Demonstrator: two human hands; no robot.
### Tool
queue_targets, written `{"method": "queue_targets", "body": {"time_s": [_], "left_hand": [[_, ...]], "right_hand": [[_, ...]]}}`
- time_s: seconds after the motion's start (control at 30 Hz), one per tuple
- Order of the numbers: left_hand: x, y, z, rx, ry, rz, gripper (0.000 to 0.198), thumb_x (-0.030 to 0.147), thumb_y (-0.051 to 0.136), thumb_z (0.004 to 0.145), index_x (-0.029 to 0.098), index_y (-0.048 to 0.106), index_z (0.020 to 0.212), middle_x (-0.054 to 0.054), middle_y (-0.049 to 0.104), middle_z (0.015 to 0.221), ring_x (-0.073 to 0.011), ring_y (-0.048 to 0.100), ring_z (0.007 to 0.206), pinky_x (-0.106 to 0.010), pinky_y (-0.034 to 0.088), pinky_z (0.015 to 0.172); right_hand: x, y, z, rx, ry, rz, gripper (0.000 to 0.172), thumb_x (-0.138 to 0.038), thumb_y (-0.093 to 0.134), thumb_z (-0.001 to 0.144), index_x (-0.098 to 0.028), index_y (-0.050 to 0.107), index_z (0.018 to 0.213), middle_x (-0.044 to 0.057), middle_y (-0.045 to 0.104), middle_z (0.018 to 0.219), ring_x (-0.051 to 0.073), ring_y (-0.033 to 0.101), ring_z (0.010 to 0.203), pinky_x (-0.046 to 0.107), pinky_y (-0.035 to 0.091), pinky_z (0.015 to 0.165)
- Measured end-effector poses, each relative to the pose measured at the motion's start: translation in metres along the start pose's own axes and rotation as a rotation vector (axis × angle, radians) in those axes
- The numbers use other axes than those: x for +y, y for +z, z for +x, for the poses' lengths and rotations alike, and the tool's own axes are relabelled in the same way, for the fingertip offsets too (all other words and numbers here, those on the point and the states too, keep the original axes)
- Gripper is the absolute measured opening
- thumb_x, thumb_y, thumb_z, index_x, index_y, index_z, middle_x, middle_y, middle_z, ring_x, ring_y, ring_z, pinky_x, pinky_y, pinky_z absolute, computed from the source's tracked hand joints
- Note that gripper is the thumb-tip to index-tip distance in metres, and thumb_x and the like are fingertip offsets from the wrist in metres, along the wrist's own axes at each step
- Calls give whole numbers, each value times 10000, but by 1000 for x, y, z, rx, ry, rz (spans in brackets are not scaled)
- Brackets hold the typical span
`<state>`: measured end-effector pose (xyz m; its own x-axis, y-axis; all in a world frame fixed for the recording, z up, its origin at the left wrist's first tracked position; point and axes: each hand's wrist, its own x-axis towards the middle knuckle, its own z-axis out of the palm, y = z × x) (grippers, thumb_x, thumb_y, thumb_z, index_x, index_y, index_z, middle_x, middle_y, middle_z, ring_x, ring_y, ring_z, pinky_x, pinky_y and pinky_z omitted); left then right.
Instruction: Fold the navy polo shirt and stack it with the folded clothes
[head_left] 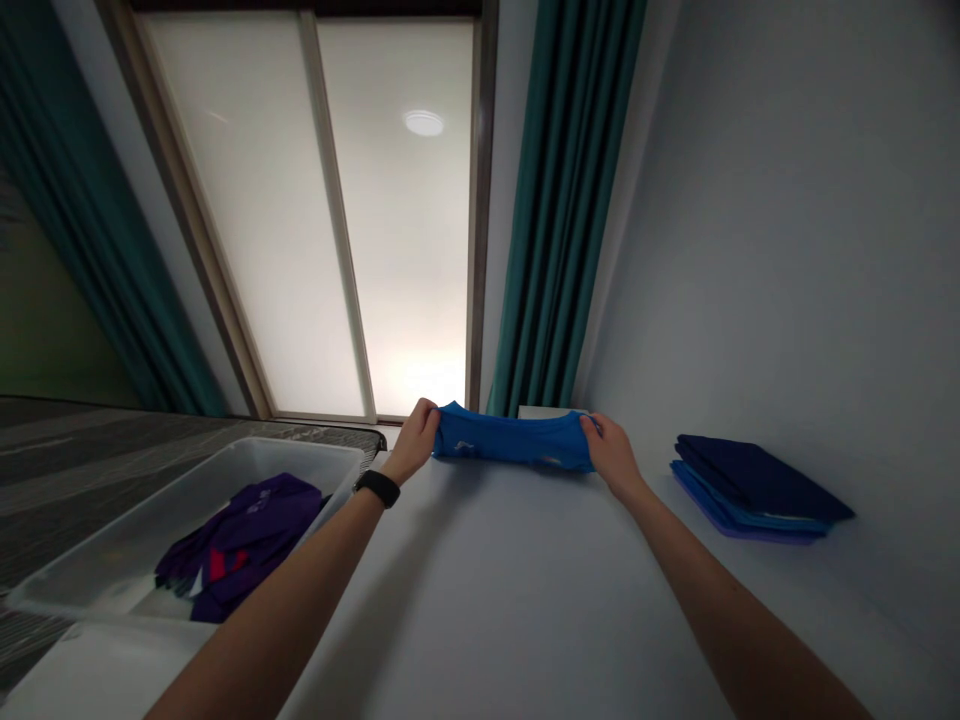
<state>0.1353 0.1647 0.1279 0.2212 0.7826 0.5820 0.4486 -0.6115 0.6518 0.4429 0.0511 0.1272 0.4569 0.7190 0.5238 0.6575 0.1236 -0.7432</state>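
A blue garment point(514, 440), which looks like a shirt with a small light print, is stretched between my two hands over the far part of the white table point(510, 590). My left hand point(417, 437), with a black watch on the wrist, pinches its left end. At the other end, my right hand point(609, 452) grips the cloth with thumb and fingers. The garment's lower edge hangs near the tabletop; whether it touches is hard to make out.
On the left stands a translucent plastic bin point(247, 455) with crumpled purple clothes point(259, 530) inside. A stack of folded dark and bright blue clothes point(757, 485) lies to the right by the wall. Teal curtains point(570, 200) hang beside the frosted sliding door point(397, 230).
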Motion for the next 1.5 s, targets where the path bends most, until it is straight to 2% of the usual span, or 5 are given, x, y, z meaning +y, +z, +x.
{"method": "queue_targets", "body": {"time_s": [0.3, 0.67, 1.1, 1.33, 1.5], "left_hand": [[5, 0, -98, -385, 176, 148, 188, 318, 357, 961, 217, 516, 964, -51, 609, 869, -225, 573, 804, -339, 425, 747], [-20, -31, -193, -660, 200, 266, 454, 127, 479, 783, 237, 526, 1221, -65, 643, 1116, -256, 600, 1025, -400, 400, 943], [46, 42, -143, -678, 58, 159, 89, 176, 428, 869, 194, 514, 857, -71, 655, 909, -216, 623, 836, -292, 453, 745], [100, 23, -201, -1023, 446, -119, 190, 216, 496, 899, 256, 603, 1052, -6, 697, 974, -163, 651, 874, -240, 470, 811], [71, -23, -181, -604, 303, 116, 210, 184, 414, 930, 212, 590, 1041, -63, 647, 980, -204, 583, 941, -326, 436, 849]], "right_hand": [[4, -22, -111, -563, -125, -110, 226, -404, 455, 901, -247, 618, 885, 17, 651, 803, 211, 616, 739, 342, 477, 715], [55, -41, -226, -664, -84, -402, 344, -210, 446, 821, -279, 658, 1084, 76, 655, 1157, 257, 624, 1053, 392, 483, 924], [-42, 28, -39, -264, -206, 16, 286, -207, 336, 856, -213, 600, 966, 77, 653, 1008, 218, 588, 995, 375, 439, 931], [-87, 58, -114, -1175, -446, 280, 349, -189, 472, 874, -265, 603, 1188, 17, 591, 1302, 165, 587, 1105, 309, 440, 976], [-18, 38, -139, -710, -195, 39, 432, -186, 403, 896, -223, 491, 1318, 86, 582, 1280, 194, 581, 1099, 395, 424, 998]]}}
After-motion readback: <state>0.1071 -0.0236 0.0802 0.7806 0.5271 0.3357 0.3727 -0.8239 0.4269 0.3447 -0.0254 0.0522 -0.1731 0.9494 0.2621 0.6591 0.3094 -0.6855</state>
